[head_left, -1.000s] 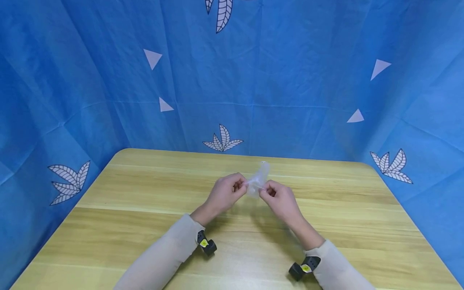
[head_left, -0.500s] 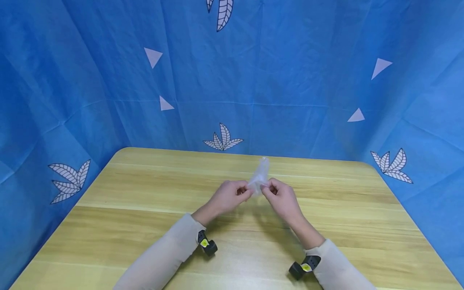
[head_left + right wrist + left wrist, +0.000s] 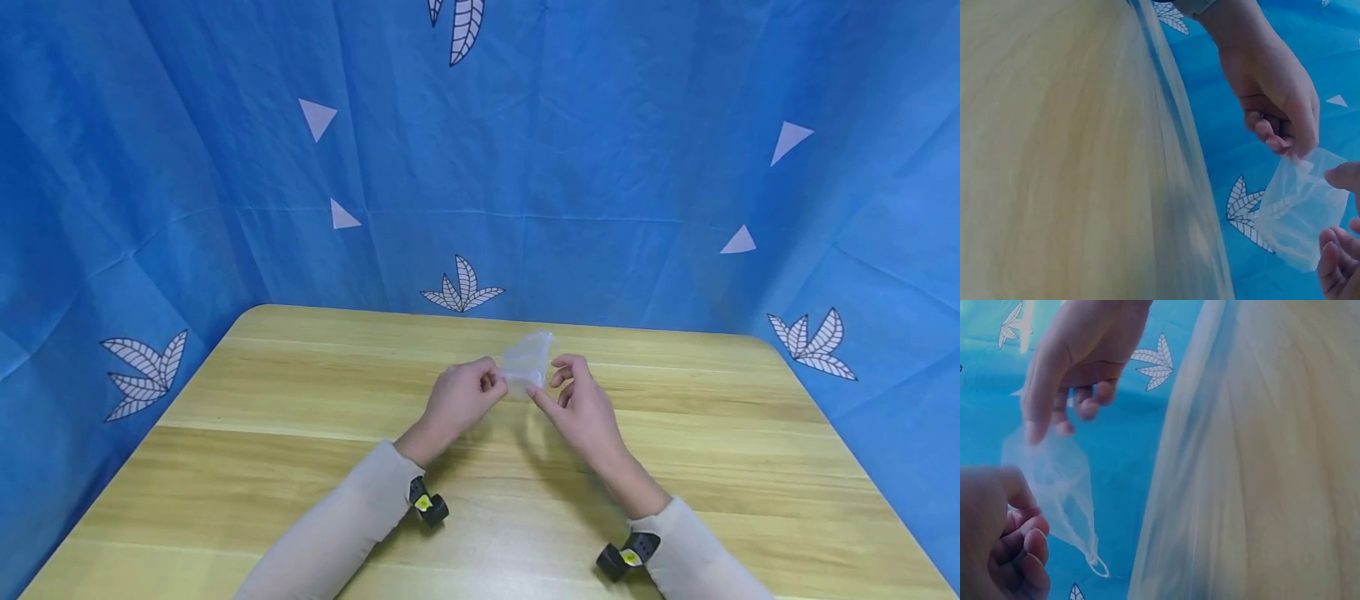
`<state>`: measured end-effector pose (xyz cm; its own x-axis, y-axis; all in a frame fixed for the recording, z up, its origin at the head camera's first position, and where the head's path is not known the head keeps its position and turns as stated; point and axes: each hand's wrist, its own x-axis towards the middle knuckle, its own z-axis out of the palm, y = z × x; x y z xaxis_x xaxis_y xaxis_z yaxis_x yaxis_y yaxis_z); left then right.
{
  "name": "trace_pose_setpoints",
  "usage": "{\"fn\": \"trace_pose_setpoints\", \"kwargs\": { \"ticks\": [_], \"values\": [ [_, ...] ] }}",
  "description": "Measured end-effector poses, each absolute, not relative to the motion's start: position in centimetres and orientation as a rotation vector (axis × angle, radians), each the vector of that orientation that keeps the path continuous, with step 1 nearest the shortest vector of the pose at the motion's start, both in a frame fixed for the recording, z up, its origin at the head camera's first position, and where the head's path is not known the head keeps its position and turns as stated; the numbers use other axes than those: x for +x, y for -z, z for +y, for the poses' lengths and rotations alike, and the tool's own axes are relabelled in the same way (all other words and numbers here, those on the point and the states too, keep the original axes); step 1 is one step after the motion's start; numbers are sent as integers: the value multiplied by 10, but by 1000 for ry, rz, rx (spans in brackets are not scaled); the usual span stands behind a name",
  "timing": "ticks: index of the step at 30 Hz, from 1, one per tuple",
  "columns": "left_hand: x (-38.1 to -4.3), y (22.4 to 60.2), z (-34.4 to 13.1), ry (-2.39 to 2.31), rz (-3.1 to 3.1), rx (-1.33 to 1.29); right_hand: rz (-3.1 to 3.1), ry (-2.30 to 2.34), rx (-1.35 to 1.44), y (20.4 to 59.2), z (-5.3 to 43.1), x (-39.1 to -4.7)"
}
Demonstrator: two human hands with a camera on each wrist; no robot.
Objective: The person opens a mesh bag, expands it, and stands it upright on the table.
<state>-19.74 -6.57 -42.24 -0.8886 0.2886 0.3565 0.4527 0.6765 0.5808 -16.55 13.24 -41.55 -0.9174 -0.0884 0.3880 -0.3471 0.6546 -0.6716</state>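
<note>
A small translucent white pouch (image 3: 527, 358) is held above the table, with a thin string loop (image 3: 1100, 567) hanging from one corner in the left wrist view. My left hand (image 3: 463, 402) pinches its near left edge between thumb and fingers. At the pouch's right side is my right hand (image 3: 585, 417), its thumb touching the lower edge while the other fingers stand apart, loosely bent. In the right wrist view the pouch (image 3: 1300, 209) spreads between my left hand (image 3: 1275, 87) and the partly cut-off right hand (image 3: 1341, 256).
Beneath both hands lies a light wood-grain table (image 3: 300, 475) with rounded far corners. A blue curtain (image 3: 600, 150) printed with white leaves and triangles hangs around its back and sides. Each wrist carries a small black camera (image 3: 432, 510) on a strap.
The pouch has gone from bunched and narrow to spread flatter between my hands. My right fingers have lifted off and parted from the thumb; my left hand still pinches it.
</note>
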Motion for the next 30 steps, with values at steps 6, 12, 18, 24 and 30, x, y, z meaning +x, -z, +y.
{"fn": "trace_pose_setpoints", "kwargs": {
  "ticks": [6, 12, 18, 24, 30],
  "values": [
    [-193, 421, -63, 845, -2615, -646, -2359, -856, 501, 422, 133, -167],
    [-188, 420, -59, 664, -2507, -722, -2258, -673, 607, 425, 133, -169],
    [-184, 416, -56, 577, -2366, -794, -2267, -598, 627, 423, 132, -167],
    [-181, 415, -54, 602, -2375, -789, -2292, -664, 570, 422, 131, -164],
    [-181, 417, -55, 580, -2381, -795, -2266, -712, 579, 421, 130, -163]
  ]
}}
